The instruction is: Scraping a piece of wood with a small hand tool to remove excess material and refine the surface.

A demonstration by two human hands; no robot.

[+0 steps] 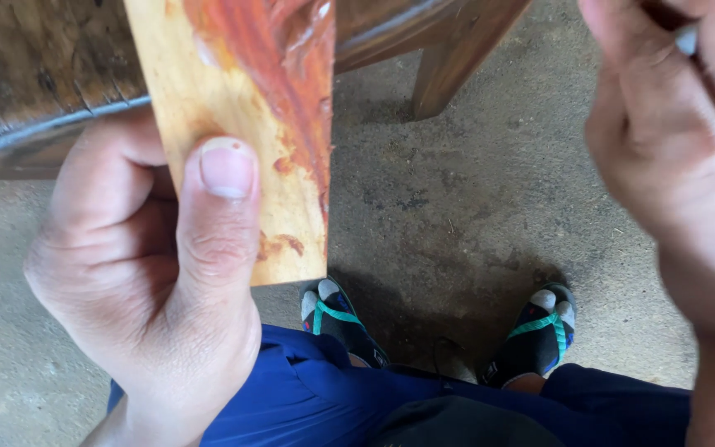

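The flat, pale yellow wooden slat with a red-orange grain streak [250, 124] is sitting left of centre, its long axis running near-to-far, its cut end pointing near. The left hand [151, 273] is gripping it, thumb pressed flat (only near that end), so it could pivot or slip. The right hand [680, 157] is curling around a small whitish object [687, 38].

Smooth yellow-red wood slat [250, 124]; rough concrete floor [457, 190].
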